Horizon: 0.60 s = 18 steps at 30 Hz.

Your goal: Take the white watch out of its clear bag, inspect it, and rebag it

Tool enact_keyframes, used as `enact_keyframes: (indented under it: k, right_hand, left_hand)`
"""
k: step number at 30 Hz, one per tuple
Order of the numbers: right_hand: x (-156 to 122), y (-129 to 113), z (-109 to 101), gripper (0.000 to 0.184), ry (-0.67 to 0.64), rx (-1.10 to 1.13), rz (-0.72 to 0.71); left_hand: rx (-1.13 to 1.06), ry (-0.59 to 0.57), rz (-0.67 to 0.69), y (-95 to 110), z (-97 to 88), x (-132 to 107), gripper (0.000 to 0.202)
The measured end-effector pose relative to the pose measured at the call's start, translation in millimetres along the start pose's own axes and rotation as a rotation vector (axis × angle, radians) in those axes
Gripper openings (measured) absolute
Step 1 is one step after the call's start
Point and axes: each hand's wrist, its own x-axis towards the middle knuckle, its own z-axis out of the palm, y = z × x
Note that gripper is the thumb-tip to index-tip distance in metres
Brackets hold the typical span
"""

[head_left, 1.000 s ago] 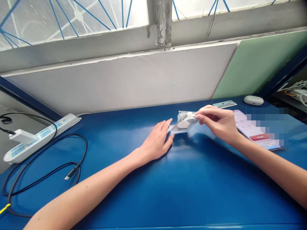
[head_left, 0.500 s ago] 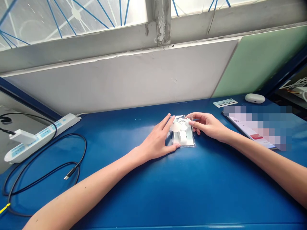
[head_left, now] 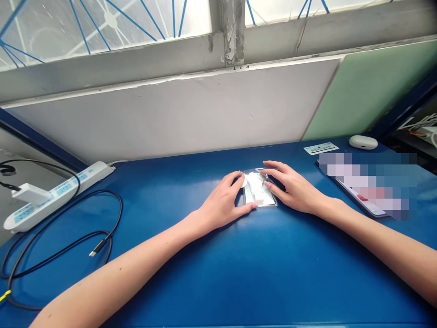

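A small clear plastic bag [head_left: 269,202] with white contents lies flat on the blue table. My left hand [head_left: 221,200] rests at its left side, thumb and fingers spread apart, the thumb touching the lower left edge. A round white piece [head_left: 244,181] shows under the left fingertips. My right hand [head_left: 295,187] is over the bag's upper right, its fingers loosely spread and slightly bent. The right fingertips partly hide a small round part there; whether they touch it I cannot tell. What the white contents are is too small and glary to tell.
Behind the bag to the right lie a printed card [head_left: 321,148] and a white earbud case [head_left: 363,142]. A phone [head_left: 375,212] with a lit, partly blurred screen lies beside my right forearm. On the left are a white power strip [head_left: 87,175] and a looped black cable [head_left: 119,214].
My right hand has loosened from a pinch on a white part above the bag, and its fingers have spread. The white pieces lie flatter now. My left hand has barely moved.
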Motion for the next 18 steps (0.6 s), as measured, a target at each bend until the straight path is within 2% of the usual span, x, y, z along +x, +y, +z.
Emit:
enact_keyframes:
  k: [11, 18]
  right_hand:
    - [0.0, 0.2, -2.8, 0.046, -0.066, -0.010, -0.033]
    - [0.2, 0.5, -5.1, 0.047, -0.095, -0.032, -0.053]
  left_hand:
    - [0.032, 0.020, 0.010, -0.5, 3.2, -2.1, 0.054]
    - [0.019, 0.033, -0.031, 2.1, 2.8, -0.7, 0.072]
